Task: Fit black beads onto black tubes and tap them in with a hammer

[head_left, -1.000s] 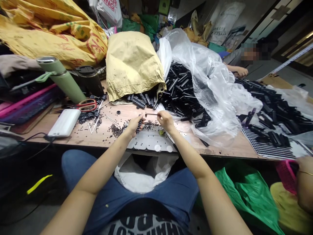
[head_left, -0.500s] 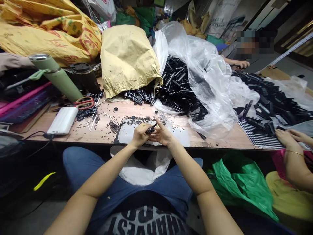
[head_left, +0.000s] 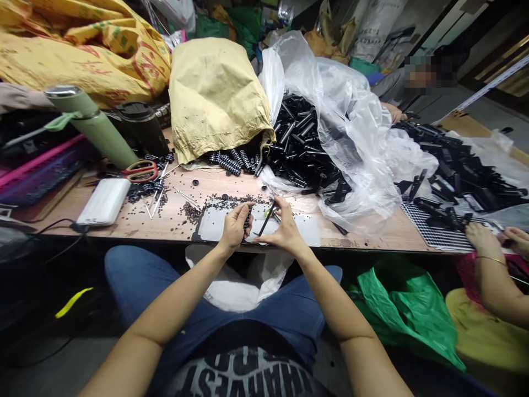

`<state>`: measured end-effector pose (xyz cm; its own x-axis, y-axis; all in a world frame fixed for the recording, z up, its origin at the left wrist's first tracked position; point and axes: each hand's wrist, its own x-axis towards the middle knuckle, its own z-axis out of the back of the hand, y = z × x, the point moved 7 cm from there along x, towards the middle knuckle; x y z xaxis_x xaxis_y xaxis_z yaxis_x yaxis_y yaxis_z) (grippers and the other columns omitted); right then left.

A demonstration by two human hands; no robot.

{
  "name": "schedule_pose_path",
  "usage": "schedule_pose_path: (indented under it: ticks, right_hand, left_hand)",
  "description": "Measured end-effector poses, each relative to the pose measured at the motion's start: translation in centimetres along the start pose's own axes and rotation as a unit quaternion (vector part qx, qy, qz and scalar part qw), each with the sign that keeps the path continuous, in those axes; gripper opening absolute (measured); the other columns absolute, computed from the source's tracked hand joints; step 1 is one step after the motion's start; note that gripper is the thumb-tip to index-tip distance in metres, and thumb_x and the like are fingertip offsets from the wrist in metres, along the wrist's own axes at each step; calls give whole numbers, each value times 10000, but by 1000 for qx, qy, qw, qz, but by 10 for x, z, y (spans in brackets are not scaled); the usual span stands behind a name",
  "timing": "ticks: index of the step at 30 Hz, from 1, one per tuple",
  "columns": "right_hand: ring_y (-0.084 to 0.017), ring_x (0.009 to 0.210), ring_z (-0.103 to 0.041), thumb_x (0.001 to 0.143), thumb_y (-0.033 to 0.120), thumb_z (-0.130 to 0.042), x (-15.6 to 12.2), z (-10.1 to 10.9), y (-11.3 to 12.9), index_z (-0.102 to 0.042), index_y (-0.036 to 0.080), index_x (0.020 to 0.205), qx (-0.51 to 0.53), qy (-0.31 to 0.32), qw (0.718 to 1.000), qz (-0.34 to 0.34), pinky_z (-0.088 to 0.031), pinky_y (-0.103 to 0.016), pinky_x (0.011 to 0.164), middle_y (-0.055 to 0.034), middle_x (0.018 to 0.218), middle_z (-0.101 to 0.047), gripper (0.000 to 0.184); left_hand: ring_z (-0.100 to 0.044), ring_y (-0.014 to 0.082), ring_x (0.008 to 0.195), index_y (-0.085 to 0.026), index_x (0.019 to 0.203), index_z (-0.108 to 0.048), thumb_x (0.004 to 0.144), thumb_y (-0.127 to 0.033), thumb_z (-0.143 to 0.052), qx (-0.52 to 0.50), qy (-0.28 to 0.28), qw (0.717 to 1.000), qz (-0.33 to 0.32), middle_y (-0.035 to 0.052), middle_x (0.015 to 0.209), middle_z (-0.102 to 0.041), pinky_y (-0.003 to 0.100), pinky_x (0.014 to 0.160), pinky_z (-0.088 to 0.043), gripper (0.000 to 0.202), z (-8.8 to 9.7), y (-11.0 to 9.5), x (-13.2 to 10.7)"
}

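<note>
Over the white sheet (head_left: 215,219) at the table's front edge, my left hand (head_left: 235,229) is closed round a black ridged roller (head_left: 248,219), its lower part hidden by the fingers. Just to its right, my right hand (head_left: 288,227) grips a thin black rod (head_left: 265,220) between spread thumb and fingertips, the rod tilted. A small yellowish and silver item (head_left: 273,215) shows by the right fingers; I cannot make out what it is. Tiny dark beads (head_left: 237,202) lie scattered behind the hands.
More black ridged rollers (head_left: 230,164) spill from a tan sack (head_left: 219,99). Black plastic parts (head_left: 297,138) fill a clear bag (head_left: 351,127). Scissors (head_left: 140,171), a white box (head_left: 104,203) and a green flask (head_left: 93,129) stand left. A co-worker's hands (head_left: 481,240) work at the right.
My hands have moved apart. The black rod now stands tilted across my right hand's spread grip, away from the roller in my left. The co-worker's hands at the right have also separated.
</note>
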<state>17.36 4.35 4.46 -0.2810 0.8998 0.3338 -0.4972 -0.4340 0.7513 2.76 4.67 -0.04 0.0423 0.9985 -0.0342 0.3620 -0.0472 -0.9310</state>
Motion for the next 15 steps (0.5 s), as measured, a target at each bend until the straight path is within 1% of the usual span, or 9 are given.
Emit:
schedule_pose_path:
  ticks: [3,5,7,9,12,15]
  right_hand:
    - [-350,1347,-330,516,557,-857,-5,-5,24,-205,211,1470,-50,36,995,72,-360,-539,1104,-180,1397,-340,1206]
    - [-350,1354,-320,534,554,-851,-6,-11,34,-205,214,1476,-72,56,991,93,-326,-534,1132,-175,1388,-342,1192]
    - [-349,1361,-317,552,541,-849,-5,-17,40,-195,229,1481,-87,78,988,106,-305,-528,1146,-168,1394,-343,1178]
    - [-349,1376,-305,561,525,-849,-5,-23,43,-169,243,1484,-86,97,984,121,-290,-529,1155,-164,1418,-339,1181]
    - [-338,1402,-281,583,485,-847,-4,-29,43,-130,236,1485,-59,109,982,139,-276,-515,1165,-171,1459,-321,1179]
    - [-317,1403,-295,590,444,-852,-5,-31,38,-137,216,1480,-30,106,984,141,-278,-483,1171,-177,1469,-326,1164]
  left_hand:
    - [-328,50,313,-216,1219,-571,824,-588,-566,-19,1,999,41,-90,508,-417,172,302,-226,542,-1,4,0]
    - [-368,57,329,-215,1216,-589,828,-550,-572,-30,-8,998,58,-80,509,-459,184,332,-284,512,-1,7,1]
    - [-470,78,398,-184,1143,-634,809,-513,-592,-45,-30,997,61,-47,564,-544,212,410,-390,471,0,7,0]
    - [-544,110,451,-153,1053,-650,770,-511,-619,-61,-40,995,70,-20,610,-590,247,462,-451,458,-2,7,-1]
    - [-558,141,416,-155,983,-606,716,-541,-660,-79,-33,990,111,-30,571,-567,261,404,-450,472,-8,8,-5]
    - [-554,145,393,-163,927,-572,696,-543,-684,-85,-43,985,143,-45,520,-530,256,383,-459,459,-10,9,-8]
